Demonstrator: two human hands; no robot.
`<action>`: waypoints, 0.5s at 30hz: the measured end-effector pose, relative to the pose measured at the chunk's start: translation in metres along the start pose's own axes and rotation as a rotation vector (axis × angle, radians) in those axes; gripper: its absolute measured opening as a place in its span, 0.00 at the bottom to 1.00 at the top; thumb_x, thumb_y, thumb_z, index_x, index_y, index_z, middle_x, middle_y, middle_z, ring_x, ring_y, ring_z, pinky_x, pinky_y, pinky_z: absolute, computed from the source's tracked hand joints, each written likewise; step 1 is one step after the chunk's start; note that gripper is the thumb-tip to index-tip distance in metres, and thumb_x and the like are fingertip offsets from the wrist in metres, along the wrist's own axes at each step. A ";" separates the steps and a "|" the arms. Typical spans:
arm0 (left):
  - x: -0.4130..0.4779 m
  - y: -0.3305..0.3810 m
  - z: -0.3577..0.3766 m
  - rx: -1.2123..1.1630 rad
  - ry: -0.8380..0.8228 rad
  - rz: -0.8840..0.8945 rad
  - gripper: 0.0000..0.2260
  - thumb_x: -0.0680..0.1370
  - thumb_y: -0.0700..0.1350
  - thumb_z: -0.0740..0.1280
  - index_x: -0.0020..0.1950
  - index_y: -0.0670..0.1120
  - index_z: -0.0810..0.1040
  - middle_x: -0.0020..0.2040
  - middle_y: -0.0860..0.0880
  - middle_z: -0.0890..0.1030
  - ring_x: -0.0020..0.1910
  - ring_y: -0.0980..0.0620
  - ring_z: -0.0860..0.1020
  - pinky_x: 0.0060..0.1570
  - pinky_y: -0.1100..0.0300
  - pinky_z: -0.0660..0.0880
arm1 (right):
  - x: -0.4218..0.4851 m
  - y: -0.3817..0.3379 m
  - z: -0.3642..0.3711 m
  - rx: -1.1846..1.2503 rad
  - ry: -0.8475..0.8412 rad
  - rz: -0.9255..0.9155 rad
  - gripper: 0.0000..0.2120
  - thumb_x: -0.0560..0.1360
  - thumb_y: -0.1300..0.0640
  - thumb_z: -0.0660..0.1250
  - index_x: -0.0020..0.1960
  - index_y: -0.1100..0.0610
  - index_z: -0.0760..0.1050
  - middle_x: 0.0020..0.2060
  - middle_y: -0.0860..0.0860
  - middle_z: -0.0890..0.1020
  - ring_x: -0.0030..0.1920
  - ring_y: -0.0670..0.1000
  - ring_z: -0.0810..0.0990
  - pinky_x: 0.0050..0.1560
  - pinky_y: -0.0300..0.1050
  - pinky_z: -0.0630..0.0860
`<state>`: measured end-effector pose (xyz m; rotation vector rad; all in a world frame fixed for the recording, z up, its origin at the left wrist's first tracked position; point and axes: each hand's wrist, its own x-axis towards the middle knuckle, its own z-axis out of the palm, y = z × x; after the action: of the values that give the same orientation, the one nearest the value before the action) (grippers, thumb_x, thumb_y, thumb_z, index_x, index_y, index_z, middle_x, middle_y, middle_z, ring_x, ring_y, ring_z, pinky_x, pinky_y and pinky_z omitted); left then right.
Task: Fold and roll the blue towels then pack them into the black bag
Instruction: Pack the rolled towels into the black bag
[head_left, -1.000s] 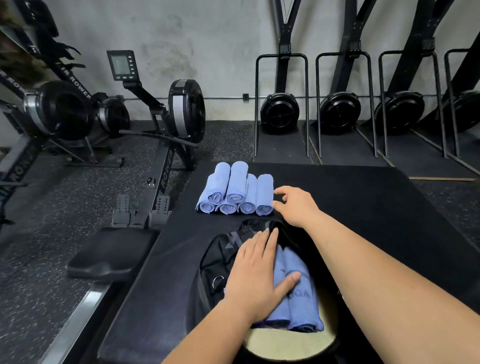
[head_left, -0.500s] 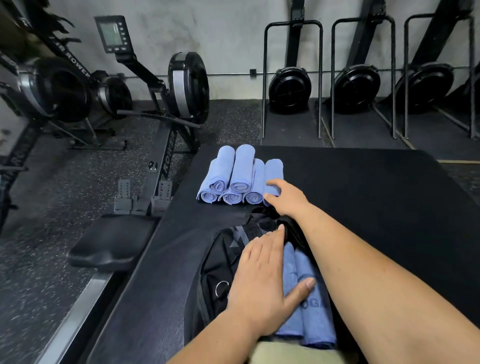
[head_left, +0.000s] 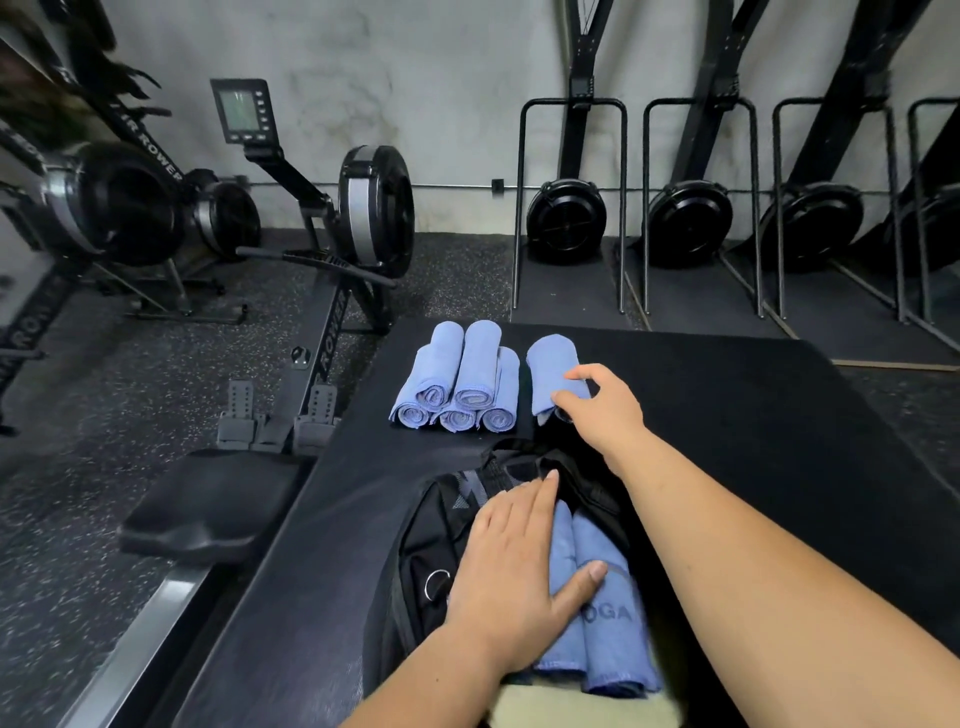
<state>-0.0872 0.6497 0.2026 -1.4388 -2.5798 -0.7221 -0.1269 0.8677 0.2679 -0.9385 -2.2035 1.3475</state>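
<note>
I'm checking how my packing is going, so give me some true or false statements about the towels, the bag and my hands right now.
The right hand grips a rolled towel apart from the stack. True.
The left hand hovers above the black bag. False: it lies flat on the packed towels inside it.
The stack holds five rolled towels. True.
The black bag is zipped shut. False: it is open, with two packed towels showing.
</note>
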 end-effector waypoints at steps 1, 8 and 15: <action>0.000 -0.001 -0.001 -0.027 0.004 -0.006 0.41 0.82 0.73 0.50 0.87 0.50 0.47 0.84 0.54 0.58 0.82 0.55 0.55 0.81 0.52 0.53 | -0.008 -0.002 -0.007 0.007 0.005 -0.012 0.14 0.74 0.51 0.73 0.58 0.40 0.78 0.54 0.43 0.80 0.44 0.46 0.79 0.40 0.41 0.72; 0.003 0.003 -0.019 -0.303 0.055 -0.069 0.40 0.82 0.70 0.56 0.87 0.52 0.48 0.85 0.56 0.53 0.83 0.59 0.50 0.82 0.53 0.54 | -0.072 -0.002 -0.054 0.000 -0.019 -0.088 0.13 0.73 0.52 0.72 0.53 0.36 0.77 0.44 0.52 0.81 0.42 0.52 0.79 0.45 0.47 0.77; 0.015 0.025 -0.060 -0.420 0.075 -0.124 0.32 0.83 0.65 0.56 0.84 0.55 0.58 0.82 0.56 0.61 0.81 0.55 0.58 0.80 0.51 0.60 | -0.133 -0.008 -0.085 -0.002 -0.081 -0.112 0.15 0.74 0.53 0.70 0.56 0.35 0.76 0.46 0.54 0.83 0.41 0.52 0.79 0.46 0.49 0.78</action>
<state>-0.0826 0.6454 0.2688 -1.3178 -2.5798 -1.3748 0.0167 0.8234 0.3166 -0.7615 -2.2808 1.3541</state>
